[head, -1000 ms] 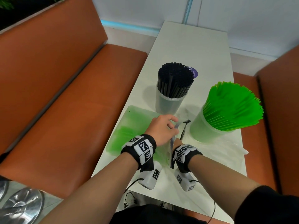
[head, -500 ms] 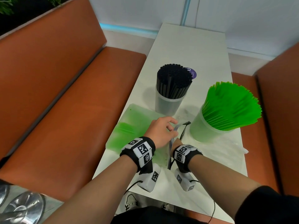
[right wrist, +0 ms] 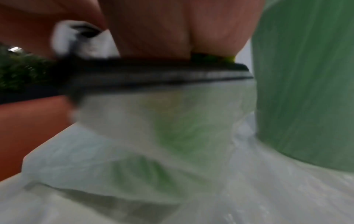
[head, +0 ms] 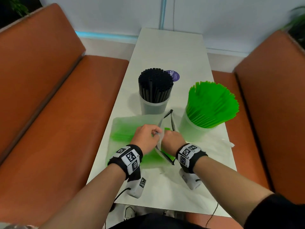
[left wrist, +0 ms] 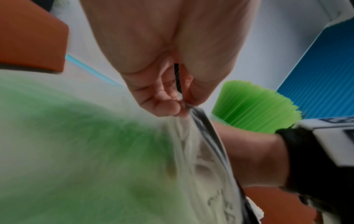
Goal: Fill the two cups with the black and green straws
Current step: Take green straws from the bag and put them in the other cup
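A frosted zip bag (head: pixel 125 131) with green straws inside lies on the table's near left. My left hand (head: pixel 145 138) pinches one black zip lip (left wrist: pixel 203 125) of the bag between thumb and fingers. My right hand (head: pixel 173 139) grips the opposite lip (right wrist: pixel 153 74), and the mouth gapes between the two hands. Green straw ends (head: pixel 167 129) show in the opening. Behind the bag, a clear cup (head: pixel 153 108) is packed with black straws (head: pixel 155 83). To its right, another cup (head: pixel 191 131) holds a fan of green straws (head: pixel 212 103).
The narrow white table (head: pixel 165 50) runs away to a wall, with a purple round sticker (head: pixel 175 75) behind the black straws. Orange benches stand on the left (head: pixel 49 113) and right (head: pixel 272 113). Crumpled clear plastic (head: pixel 219 146) lies on the table right of my right hand.
My right hand has come out from under the left and now sits to its right. The bag's zip lips have spread apart. The cups have not moved.
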Demonstrator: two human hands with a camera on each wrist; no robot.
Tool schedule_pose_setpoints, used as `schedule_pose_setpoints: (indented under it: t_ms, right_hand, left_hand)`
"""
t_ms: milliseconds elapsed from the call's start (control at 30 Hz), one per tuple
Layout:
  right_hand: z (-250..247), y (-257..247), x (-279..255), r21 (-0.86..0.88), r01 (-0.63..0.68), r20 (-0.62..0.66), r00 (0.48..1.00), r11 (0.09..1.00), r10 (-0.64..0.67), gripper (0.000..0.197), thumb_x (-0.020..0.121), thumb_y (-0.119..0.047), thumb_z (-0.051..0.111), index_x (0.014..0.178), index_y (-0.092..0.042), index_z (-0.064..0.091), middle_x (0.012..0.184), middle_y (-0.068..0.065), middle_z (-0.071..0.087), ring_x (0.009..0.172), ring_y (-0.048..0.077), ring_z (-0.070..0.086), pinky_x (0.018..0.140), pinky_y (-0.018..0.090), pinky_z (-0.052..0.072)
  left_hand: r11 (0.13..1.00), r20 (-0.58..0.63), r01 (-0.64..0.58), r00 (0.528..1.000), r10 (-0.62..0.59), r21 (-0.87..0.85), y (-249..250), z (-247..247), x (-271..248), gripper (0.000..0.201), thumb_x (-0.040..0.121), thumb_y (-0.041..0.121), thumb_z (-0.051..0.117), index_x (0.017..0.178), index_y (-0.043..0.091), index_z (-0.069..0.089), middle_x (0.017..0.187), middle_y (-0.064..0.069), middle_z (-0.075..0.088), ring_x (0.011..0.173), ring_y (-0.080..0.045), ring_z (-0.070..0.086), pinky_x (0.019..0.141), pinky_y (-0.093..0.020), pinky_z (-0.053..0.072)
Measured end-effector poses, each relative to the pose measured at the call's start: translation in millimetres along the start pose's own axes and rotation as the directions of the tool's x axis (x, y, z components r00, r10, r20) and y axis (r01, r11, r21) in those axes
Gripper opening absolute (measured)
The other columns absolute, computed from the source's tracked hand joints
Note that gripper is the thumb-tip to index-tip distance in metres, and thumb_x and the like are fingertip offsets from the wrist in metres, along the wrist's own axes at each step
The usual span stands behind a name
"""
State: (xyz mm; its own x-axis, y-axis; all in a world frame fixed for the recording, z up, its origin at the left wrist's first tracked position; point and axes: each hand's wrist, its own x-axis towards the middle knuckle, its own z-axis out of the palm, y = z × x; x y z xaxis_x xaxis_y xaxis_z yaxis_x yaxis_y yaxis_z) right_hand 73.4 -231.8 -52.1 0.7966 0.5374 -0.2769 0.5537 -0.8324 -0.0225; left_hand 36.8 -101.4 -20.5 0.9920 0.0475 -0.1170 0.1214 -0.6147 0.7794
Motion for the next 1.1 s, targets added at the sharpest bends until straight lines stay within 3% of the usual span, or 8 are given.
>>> schedule_pose_setpoints:
  t_ms: [133,300,500,600,733,900,1000,1100]
  right_hand:
    - [1.1,-6.6,-8.3,-0.069,0.016,-0.064,0.998,0.998,-0.020,0.035,0.101,-0.025,0.031,0.124,-0.009,0.051,0.112,0.014,0.063,0.100,0.033,0.062,0.075,0.039,0.042]
    - [-14.9,10.6,-12.0,-0.171,-0.025,0.063,0.997,0.985,0.036,0.028,0.094,-0.006,0.044,0.119,-0.008,0.055,0.107,0.013,0.063,0.095,0.033,0.066,0.065,0.036,0.043]
    - [-21.4,37.3,-31.1,-0.142,-0.127,0.006,0.992,0.982,0.129,0.020,0.092,-0.010,0.047,0.107,-0.015,0.060,0.096,0.007,0.062,0.087,0.029,0.065,0.063,0.033,0.041]
    - [-11.3,65.8,-56.2,-0.052,-0.212,0.060,0.975,0.976,0.215,0.017,0.091,-0.013,0.049,0.105,-0.017,0.058,0.093,0.007,0.060,0.084,0.029,0.063,0.064,0.034,0.045]
    - [2.2,109.2,-103.3,0.063,-0.369,0.140,0.923,0.927,0.358,0.008,0.085,-0.017,0.053,0.088,-0.024,0.055,0.080,-0.001,0.058,0.071,0.020,0.062,0.054,0.027,0.042]
    - [-1.2,137.2,-142.1,0.162,-0.514,0.096,0.858,0.843,0.504,0.010,0.082,-0.020,0.054,0.084,-0.029,0.056,0.070,-0.005,0.055,0.058,0.011,0.056,0.044,0.021,0.034]
    - [-11.6,127.3,-139.6,0.277,-0.414,0.018,0.904,0.867,0.427,0.007,0.084,-0.021,0.058,0.084,-0.029,0.058,0.067,-0.007,0.056,0.057,0.010,0.057,0.046,0.021,0.038]
    - [-19.1,101.8,-123.4,0.336,-0.254,-0.046,0.957,0.907,0.285,0.006,0.084,-0.024,0.061,0.089,-0.027,0.060,0.072,-0.001,0.058,0.065,0.018,0.058,0.056,0.029,0.046]
  left_hand:
    - [1.000,-0.017,-0.001,1.000,0.001,0.003,8.3,5.1,4.9,0.026,0.085,0.003,0.060,0.096,0.019,0.078,0.077,0.015,0.060,0.070,0.007,0.054,0.062,0.007,0.033]
    - [0.998,0.012,-0.004,1.000,0.003,0.055,7.8,4.9,7.4,0.024,0.088,0.003,0.059,0.102,0.015,0.076,0.086,0.003,0.065,0.081,-0.011,0.058,0.071,-0.004,0.034]
    - [0.994,0.062,0.024,0.998,-0.031,0.108,0.5,6.5,7.9,0.029,0.092,0.002,0.056,0.110,0.018,0.073,0.093,0.003,0.064,0.086,-0.012,0.059,0.087,-0.018,0.046]
    - [0.995,0.092,0.051,0.994,-0.058,0.082,-4.0,5.2,10.2,0.037,0.093,0.005,0.058,0.123,0.024,0.064,0.088,0.005,0.060,0.083,-0.012,0.060,0.083,-0.021,0.047]
    - [0.996,0.060,0.088,0.994,-0.088,0.000,-3.9,2.1,10.6,0.038,0.094,0.018,0.059,0.130,0.026,0.056,0.082,0.006,0.061,0.080,-0.006,0.057,0.077,-0.022,0.041]
    - [0.954,-0.048,0.137,0.987,-0.155,-0.267,8.3,-3.1,17.9,0.032,0.098,0.040,0.050,0.120,0.021,0.064,0.120,-0.001,0.064,0.112,-0.020,0.057,0.102,-0.036,0.044]
    - [0.847,-0.013,0.112,0.990,-0.139,-0.520,29.9,-4.3,19.8,0.043,0.101,0.046,0.040,0.129,0.022,0.062,0.134,-0.001,0.060,0.120,-0.018,0.056,0.109,-0.044,0.041]
    - [0.786,0.008,0.096,0.993,-0.115,-0.611,49.8,-2.1,22.5,0.035,0.098,0.047,0.045,0.117,0.027,0.065,0.119,-0.001,0.070,0.115,-0.019,0.061,0.105,-0.043,0.044]
